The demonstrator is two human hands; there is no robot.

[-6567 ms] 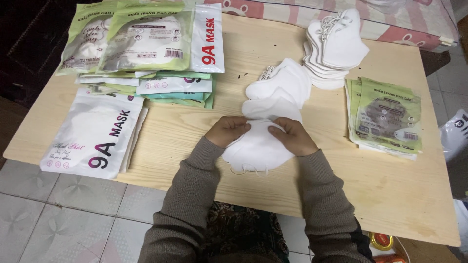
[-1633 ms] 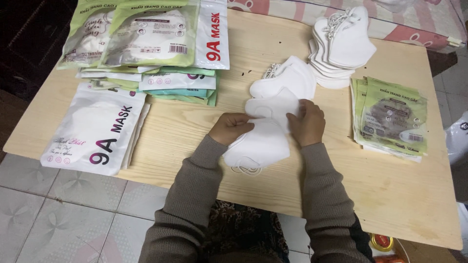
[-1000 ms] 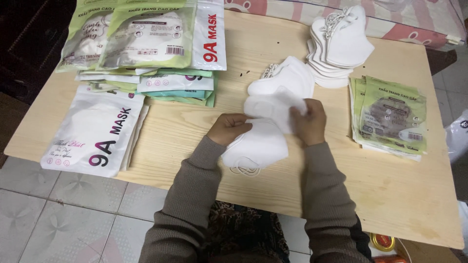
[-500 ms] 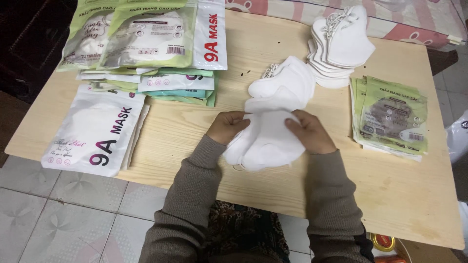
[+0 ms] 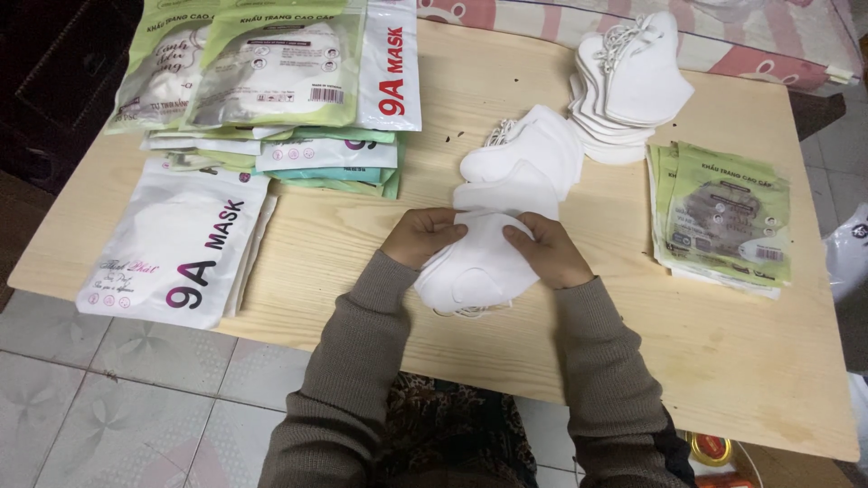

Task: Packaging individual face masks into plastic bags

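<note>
Under both hands (image 5: 488,244), half-hidden white masks (image 5: 475,271).

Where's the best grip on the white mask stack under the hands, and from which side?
Probably the two side edges of the white mask stack, one hand from each side, as the left hand and right hand do: it lies flat, soft and layered.

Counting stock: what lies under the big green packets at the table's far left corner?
Under the green packets: a pile of flat white and teal packets, only edges showing; their number is hidden.
</note>
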